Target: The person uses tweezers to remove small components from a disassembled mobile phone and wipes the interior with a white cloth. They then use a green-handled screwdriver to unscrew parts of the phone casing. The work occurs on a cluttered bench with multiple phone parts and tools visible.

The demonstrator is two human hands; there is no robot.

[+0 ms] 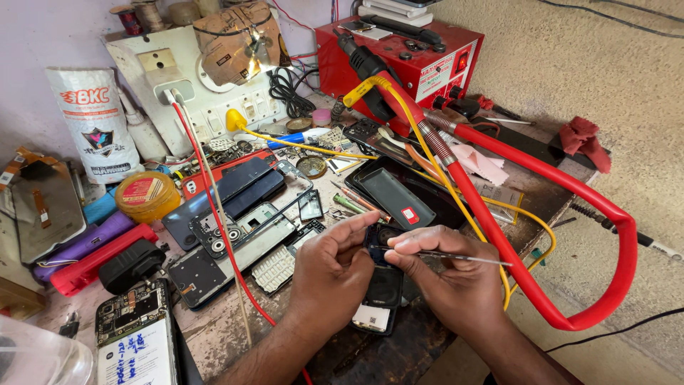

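A dark, opened small phone (pixel 383 289) lies on the workbench in front of me. My left hand (pixel 331 271) grips its left side, with the index finger curved over its top. My right hand (pixel 452 274) holds thin metal tweezers (pixel 456 257), whose tip rests at the upper part of the phone. The phone's middle is partly hidden between my two hands.
A thick red hose (pixel 541 185) loops from a red station box (pixel 413 60) past my right hand. Yellow wire (pixel 427 153) runs along it. Phone parts and back covers (pixel 242 214), a yellow tin (pixel 146 194), a red cable (pixel 214 214) and a circuit board (pixel 132 310) crowd the left.
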